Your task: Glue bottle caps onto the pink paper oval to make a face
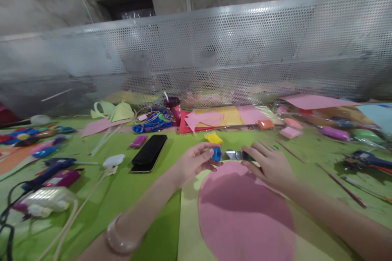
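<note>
My left hand (196,160) is closed in a pinch on a small blue piece (217,154) at the far edge of a large pink paper circle (245,212). My right hand (269,162) lies just right of it, fingers curled over a small shiny silver object (234,155). The blue piece and the silver object sit close together, and I cannot tell whether they are joined. The pink circle lies on a pale green sheet (188,232). A yellow block (213,138) sits just beyond my left hand.
A black phone (149,153) and a purple case (138,141) lie left of my hands. Blue glue guns (50,168) and cables crowd the left side. A cup (174,110), coloured papers (226,116) and clay blocks line the mesh fence (214,49). Pink sticks (343,185) lie right.
</note>
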Available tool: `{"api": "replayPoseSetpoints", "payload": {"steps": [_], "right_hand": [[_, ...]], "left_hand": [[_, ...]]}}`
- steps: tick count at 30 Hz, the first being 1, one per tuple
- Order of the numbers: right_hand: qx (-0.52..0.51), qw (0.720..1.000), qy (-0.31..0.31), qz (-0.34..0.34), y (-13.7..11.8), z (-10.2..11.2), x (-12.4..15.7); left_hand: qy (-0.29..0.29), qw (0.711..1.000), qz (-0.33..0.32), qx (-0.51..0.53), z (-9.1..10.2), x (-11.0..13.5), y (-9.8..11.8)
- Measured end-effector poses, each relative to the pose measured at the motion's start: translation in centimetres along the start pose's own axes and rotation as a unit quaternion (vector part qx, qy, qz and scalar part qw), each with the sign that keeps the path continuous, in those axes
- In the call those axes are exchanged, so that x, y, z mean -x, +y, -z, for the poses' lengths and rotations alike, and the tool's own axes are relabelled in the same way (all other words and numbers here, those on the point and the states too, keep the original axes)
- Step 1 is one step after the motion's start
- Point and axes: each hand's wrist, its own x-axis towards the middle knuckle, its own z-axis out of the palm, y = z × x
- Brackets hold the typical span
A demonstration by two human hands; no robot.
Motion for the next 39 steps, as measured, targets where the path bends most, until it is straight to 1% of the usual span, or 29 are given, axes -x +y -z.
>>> {"api": "replayPoseSetpoints", "payload": {"steps": [2, 4, 6, 10, 14, 21, 32, 39], "right_hand": [[-0.015, 1.000, 0.011, 0.004, -0.6, 0.5, -0.2], [-0.032, 0.999, 0.014, -0.001, -0.9, 0.7, -0.2], [-0.044, 0.999, 0.010, 0.001, -1.2, 0.8, -0.1], [-0.067, 0.998, -0.002, 0.016, -1.8, 0.6, 0.0], [-0.078, 0.997, -0.007, 0.015, -2.4, 0.6, 0.0], [-0.068, 0.997, 0.018, 0.019, -2.5, 0.8, 0.0], [-0.061, 0.998, 0.025, 0.019, -2.3, 0.7, 0.3], [-0.048, 0.998, 0.029, 0.025, -2.2, 0.7, 0.2]], "left_hand": [[-0.022, 1.000, -0.007, -0.009, -0.4, 0.1, -0.2], [-0.025, 0.999, -0.014, -0.032, -0.7, 0.3, -0.4], [-0.012, 0.999, -0.020, -0.045, -1.2, 0.4, -0.5], [0.034, 0.998, -0.024, -0.050, -2.4, 0.6, -0.9], [0.043, 0.998, -0.030, -0.043, -3.1, 0.8, -0.9], [0.049, 0.998, -0.032, -0.024, -3.2, 0.9, -1.1], [0.058, 0.998, -0.030, -0.011, -3.3, 1.0, -0.9], [0.045, 0.998, -0.036, -0.003, -3.0, 1.1, -1.2]]}}
